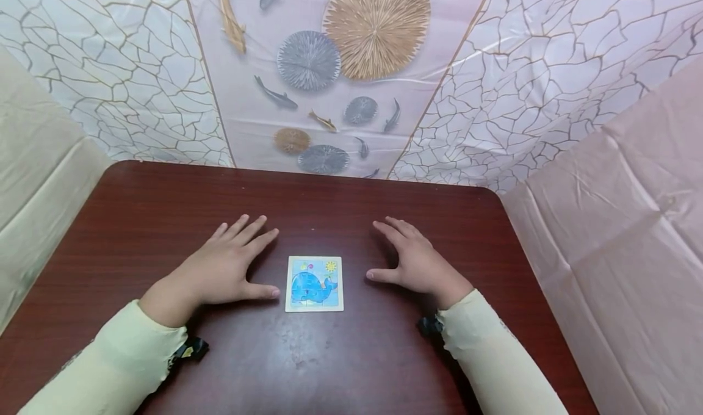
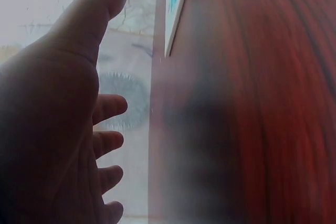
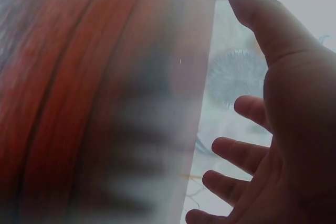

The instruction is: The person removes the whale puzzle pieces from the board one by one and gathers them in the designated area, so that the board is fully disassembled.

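A small square jigsaw puzzle (image 1: 314,285) with a pale border lies flat on the dark red-brown table (image 1: 329,354). Its picture shows a blue whale and a yellow sun, and its pieces sit together in the frame. To its left is my left hand (image 1: 222,271), fingers spread, the thumb tip close to the puzzle's edge and holding nothing. My right hand (image 1: 420,262) is on the other side, farther from the puzzle, with its fingers extended and nothing held. In the left wrist view, the puzzle's edge (image 2: 176,11) shows past the thumb.
Behind the table's far edge hangs a patterned cloth (image 1: 329,110) with round discs and fish. Plain pale cloth walls (image 1: 620,232) stand along the left and right sides. A dark band (image 1: 189,349) sits at the left wrist, over a pale sleeve.
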`<state>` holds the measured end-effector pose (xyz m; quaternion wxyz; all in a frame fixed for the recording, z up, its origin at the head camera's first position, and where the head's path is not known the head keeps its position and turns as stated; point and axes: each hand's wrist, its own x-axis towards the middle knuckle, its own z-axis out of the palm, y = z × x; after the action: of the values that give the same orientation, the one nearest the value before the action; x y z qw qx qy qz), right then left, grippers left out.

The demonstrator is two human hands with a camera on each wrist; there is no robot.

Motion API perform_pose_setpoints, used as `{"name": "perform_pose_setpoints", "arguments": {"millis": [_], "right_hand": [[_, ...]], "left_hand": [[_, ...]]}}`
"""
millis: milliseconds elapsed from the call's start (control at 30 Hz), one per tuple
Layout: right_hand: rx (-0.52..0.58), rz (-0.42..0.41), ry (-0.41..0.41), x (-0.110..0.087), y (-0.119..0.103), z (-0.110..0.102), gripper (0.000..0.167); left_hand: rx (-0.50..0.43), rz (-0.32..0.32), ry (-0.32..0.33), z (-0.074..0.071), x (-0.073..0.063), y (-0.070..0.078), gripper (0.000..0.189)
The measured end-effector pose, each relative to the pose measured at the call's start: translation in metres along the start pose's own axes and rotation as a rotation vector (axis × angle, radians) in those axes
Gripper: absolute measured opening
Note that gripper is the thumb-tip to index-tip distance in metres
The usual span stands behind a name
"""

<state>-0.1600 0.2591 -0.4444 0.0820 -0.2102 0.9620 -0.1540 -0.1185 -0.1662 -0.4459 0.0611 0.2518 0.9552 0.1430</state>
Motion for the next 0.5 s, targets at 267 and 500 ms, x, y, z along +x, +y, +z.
{"name": "perform_pose_setpoints", "arguments": {"millis": [267, 500], "right_hand": [[0.060, -0.067, -0.009, 0.012, -0.017, 0.001, 0.104], [0.101, -0.092, -0.022, 0.019, -0.039, 0.005, 0.095]], "left_hand": [[-0.014, 0.005, -0.054, 0.012, 0.010, 0.015, 0.119], [-0.028, -0.013, -0.128, 0.015, 0.013, 0.028, 0.120]]}}
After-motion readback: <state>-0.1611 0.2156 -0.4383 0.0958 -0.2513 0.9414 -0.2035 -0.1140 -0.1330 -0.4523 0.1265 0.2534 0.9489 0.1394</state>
